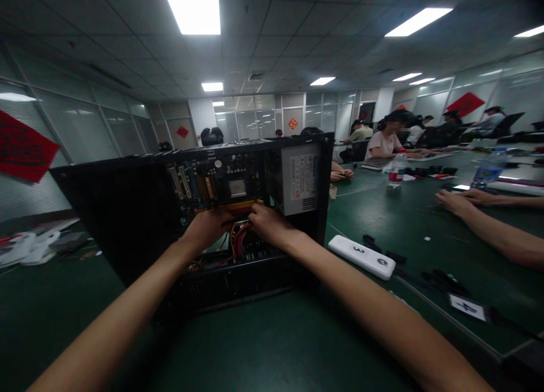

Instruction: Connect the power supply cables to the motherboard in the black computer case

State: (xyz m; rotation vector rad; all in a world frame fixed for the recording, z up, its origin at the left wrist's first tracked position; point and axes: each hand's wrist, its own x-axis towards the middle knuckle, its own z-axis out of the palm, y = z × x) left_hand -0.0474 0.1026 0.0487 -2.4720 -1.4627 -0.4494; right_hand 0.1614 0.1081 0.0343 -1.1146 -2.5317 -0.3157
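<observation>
An open black computer case (pixel 119 222) stands before me on the green table, its inside facing me. My left hand (pixel 210 225) reaches in with bent fingers at the left end of the orange and red memory slots (pixel 243 207). At the right end of these slots is my right hand (pixel 270 222), its fingers pressed together. Whatever lies between my fingertips is hidden. Above the hands is the motherboard (pixel 250 171) with a square metal chip. The grey power supply (pixel 301 179) is fixed at the upper right. Red and yellow cables (pixel 240 239) hang just below my hands.
Right of the case lie a white power bank (pixel 361 257) marked 3, dark cables and a white label (pixel 467 307). Further off stand water bottles (pixel 397 168). A co-worker's forearms (pixel 488 211) rest on the table at right. Papers (pixel 34 247) lie at left.
</observation>
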